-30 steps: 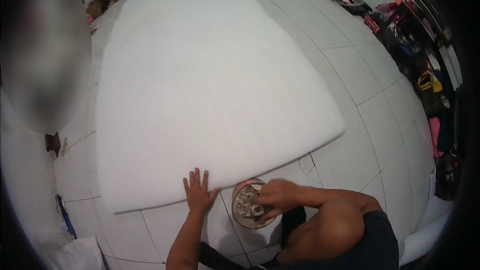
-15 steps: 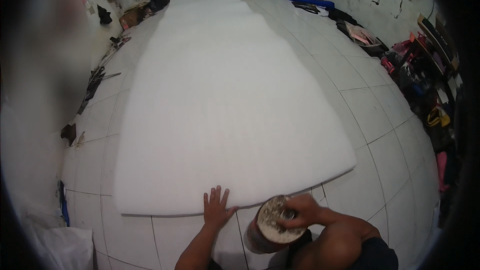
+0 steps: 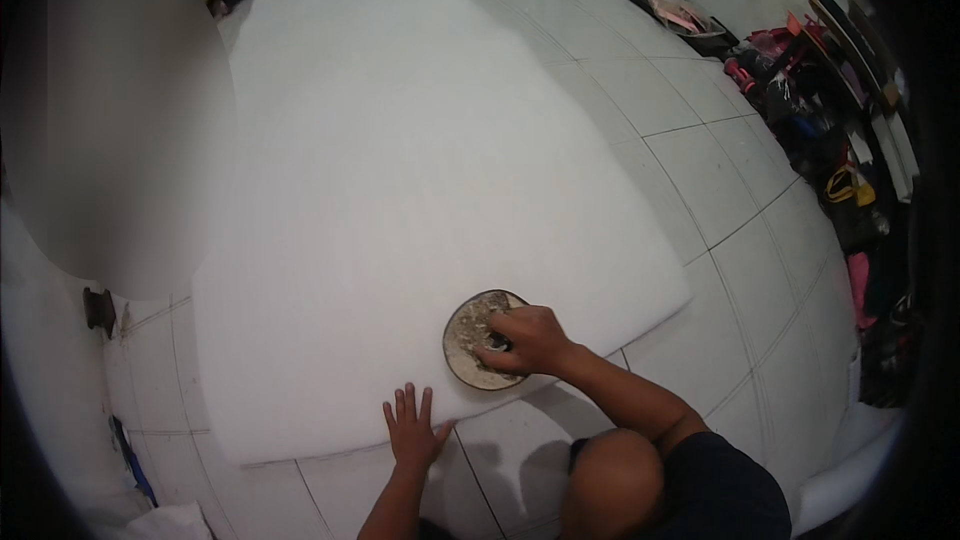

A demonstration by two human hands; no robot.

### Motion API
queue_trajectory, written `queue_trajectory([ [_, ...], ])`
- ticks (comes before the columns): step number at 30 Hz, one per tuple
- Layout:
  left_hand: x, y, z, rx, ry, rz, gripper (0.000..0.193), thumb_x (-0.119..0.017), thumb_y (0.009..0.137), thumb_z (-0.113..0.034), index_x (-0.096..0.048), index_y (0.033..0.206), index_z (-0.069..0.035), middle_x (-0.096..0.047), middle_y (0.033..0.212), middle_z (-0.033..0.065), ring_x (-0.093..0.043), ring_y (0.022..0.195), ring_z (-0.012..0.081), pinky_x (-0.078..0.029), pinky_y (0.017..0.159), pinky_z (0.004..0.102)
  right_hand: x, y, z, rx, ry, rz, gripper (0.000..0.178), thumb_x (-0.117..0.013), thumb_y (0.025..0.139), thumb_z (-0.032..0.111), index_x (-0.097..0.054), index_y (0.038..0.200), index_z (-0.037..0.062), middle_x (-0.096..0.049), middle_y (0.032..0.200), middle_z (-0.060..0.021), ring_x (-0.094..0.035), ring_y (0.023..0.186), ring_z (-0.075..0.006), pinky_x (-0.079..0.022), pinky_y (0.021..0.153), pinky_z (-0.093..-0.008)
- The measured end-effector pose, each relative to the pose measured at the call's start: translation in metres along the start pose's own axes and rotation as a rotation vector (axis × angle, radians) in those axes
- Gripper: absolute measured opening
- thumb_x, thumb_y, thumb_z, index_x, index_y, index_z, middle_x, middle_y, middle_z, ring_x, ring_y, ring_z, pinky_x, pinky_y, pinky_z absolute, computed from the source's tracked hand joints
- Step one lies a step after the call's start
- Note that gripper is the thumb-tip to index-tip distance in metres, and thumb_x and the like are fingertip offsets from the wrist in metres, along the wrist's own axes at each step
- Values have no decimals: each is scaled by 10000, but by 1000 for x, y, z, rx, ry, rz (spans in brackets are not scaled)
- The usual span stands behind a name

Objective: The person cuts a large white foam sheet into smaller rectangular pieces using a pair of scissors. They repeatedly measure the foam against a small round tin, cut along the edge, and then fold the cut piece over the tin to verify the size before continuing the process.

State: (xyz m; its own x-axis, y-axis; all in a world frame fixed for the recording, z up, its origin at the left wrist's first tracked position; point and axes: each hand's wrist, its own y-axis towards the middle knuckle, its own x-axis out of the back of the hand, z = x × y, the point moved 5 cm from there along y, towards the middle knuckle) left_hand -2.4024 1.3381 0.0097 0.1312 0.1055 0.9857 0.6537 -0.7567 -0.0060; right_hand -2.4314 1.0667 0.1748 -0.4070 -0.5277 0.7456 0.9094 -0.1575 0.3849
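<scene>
A wide white foam sheet (image 3: 420, 170) stretches away from me across the floor. My left hand (image 3: 413, 428) lies flat on its near edge, fingers spread. My right hand (image 3: 530, 342) is closed round a dark grip at the top of a round, cement-filled can (image 3: 466, 332). The can's rough, pale grey top faces up, and it is over the sheet just inside the near edge, to the right of my left hand. Whether its underside rests on the sheet or hangs just above cannot be made out.
White floor tiles (image 3: 680, 175) border the sheet. Along the right wall lies a heap of bags and mixed items (image 3: 800, 110), with long boards (image 3: 850, 45) leaning there. A small brown spool-like object (image 3: 99, 311) stands by the left wall. A blurred patch hides the upper left.
My right hand has carried the can from the floor before the sheet's edge forward and left over the sheet. My left hand still lies on the edge. The view has tilted down.
</scene>
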Motion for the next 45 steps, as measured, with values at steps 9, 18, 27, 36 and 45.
queue_trajectory([
  [9,133,20,-32,332,-275,655,688,-566,900,-529,-452,1411,-83,-433,1439,220,-410,1334,369,-315,1105,483,46,-13,26,-354,172,552,575,-701,827,368,-468,1269,83,-629,968,-203,-606,939,-392,-484,795,-472],
  [18,400,-157,-162,-10,-183,1063,490,-531,930,-415,-578,1252,-49,-628,1221,176,-601,1112,353,-484,896,464,316,-229,159,-1309,218,381,699,-581,846,588,-600,1200,-14,-647,1127,-251,-605,1088,-399,-459,962,-444],
  [27,557,10,-227,271,-72,928,518,-497,942,-447,-596,1232,-29,-629,1232,185,-586,1146,364,-473,938,461,403,-467,178,-1669,765,91,477,-619,891,448,-672,1052,2,-689,810,-164,-620,607,-266,-526,570,-420],
  [36,539,157,-437,23,-359,762,468,-513,933,-468,-660,1168,-90,-624,1238,186,-563,1177,363,-444,981,433,639,-450,-35,-1698,181,67,493,-665,802,565,-717,997,115,-699,1047,-177,-665,978,-309,-514,876,-393],
  [45,457,248,-384,64,-694,521,395,-514,947,-351,-674,741,-54,-672,780,102,-609,692,304,-482,699,480,805,-276,-249,-1642,192,-321,388,-667,871,387,-659,1006,24,-698,885,-109,-662,805,-197,-530,735,-340],
])
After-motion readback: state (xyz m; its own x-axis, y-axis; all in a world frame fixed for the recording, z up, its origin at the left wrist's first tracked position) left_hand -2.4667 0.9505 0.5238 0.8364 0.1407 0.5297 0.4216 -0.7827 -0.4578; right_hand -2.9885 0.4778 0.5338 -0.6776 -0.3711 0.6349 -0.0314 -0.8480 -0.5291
